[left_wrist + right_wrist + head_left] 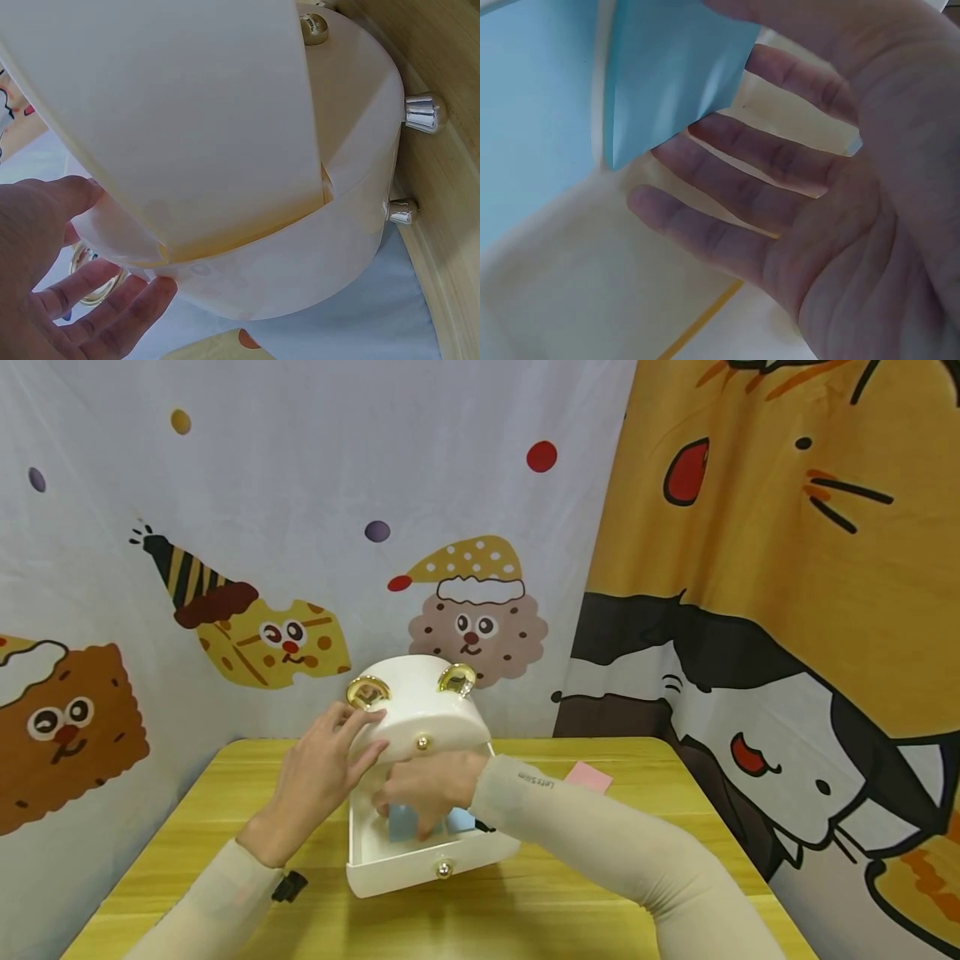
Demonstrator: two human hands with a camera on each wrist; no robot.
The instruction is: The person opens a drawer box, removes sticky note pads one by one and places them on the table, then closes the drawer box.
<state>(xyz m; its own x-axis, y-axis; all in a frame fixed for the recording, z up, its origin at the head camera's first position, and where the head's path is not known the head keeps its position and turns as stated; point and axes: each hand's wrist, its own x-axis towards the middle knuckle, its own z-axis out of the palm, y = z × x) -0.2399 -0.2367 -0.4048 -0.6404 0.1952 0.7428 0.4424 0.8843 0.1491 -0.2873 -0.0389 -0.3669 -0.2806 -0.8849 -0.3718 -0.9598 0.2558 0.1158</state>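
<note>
A white drawer box (pixel 420 689) with gold ears stands on the table, its lower drawer (pixel 397 878) pulled out. My right hand (pixel 438 781) reaches down into this drawer. In the right wrist view, the thumb overlaps the top of a blue paper pad (pixel 675 67), and fingertips meet its lower edge, pinching it. Another blue piece (pixel 532 112) lies beyond a thin pale strip. My left hand (pixel 318 768) rests on the left side of the box near one ear, thumb toward the front and fingers (pixel 139 311) fairly straight against the shell.
A pink paper square (pixel 588 777) lies on the wooden table (pixel 600 910) to the right of the box, partly behind the right forearm. Gold knobs (pixel 444 868) stick out from the drawer fronts. A printed cloth (pixel 300 468) hangs behind the table.
</note>
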